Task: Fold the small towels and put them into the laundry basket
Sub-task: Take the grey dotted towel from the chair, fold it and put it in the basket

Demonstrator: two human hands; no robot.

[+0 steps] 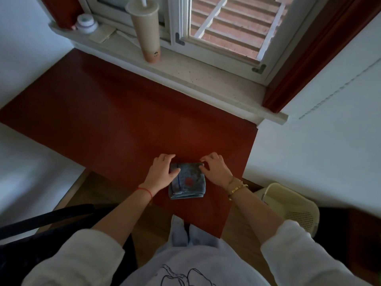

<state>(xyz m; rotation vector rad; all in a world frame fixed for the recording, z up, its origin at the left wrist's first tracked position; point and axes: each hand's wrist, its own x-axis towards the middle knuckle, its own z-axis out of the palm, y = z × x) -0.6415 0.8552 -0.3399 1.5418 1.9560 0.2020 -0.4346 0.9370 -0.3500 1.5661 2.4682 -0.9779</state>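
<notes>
A small blue-grey towel (188, 182) with a red spot lies folded into a thick square near the front edge of the dark red table (127, 120). My left hand (162, 172) rests on the towel's left side, thumb across the top layer and fingers curled over its far left corner. My right hand (214, 168) presses its far right corner with bent fingertips. A cream plastic laundry basket (294, 205) stands on the floor to the right of the table, below my right forearm; I cannot see what is inside it.
A tall paper cup with a straw (146, 32) stands on the stone windowsill (195, 69) behind the table, with a small white jar (85, 22) at its left end. White walls flank the table. A dark chair (47, 219) is at lower left.
</notes>
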